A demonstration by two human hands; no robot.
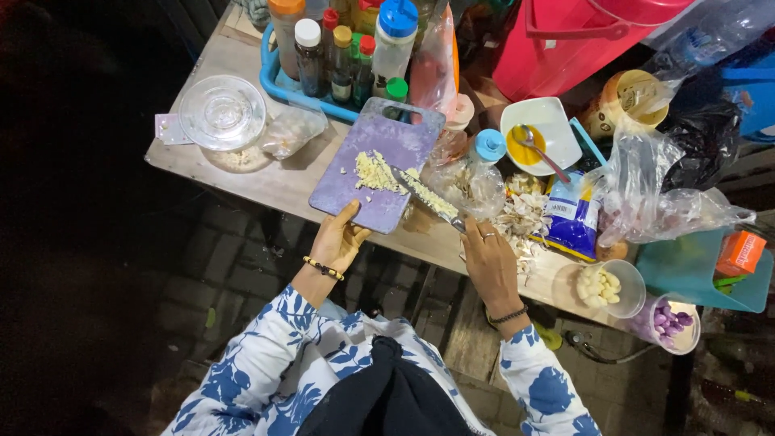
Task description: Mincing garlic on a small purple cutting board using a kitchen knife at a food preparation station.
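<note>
Right hand point(488, 257) sits at centre frame, closed around the handle of a long kitchen knife point(429, 196), and the blade runs up and to the left from that grip, its tip resting over the purple plastic cutting board point(379, 165). Left hand point(339, 238) is just lower left of it, thumb hooked over the board's near edge, fingers under and out of sight, pinning the board to the pale wooden table point(266, 182). On the board lies a pile of finely chopped pale garlic point(375, 171), with more bits clinging along the blade. So the pile is up and to the left of the knife hand, directly along the blade's long axis, and straight above the left hand, which is the nearer of the two. Upper left, a clear glass lid point(222, 111) rests on the table. Right of the knife hand: papery garlic skins point(525, 216), a white square bowl with yellow liquid and a spoon point(539, 133), and lower right, a clear plastic cup of peeled cloves point(605, 287).
</note>
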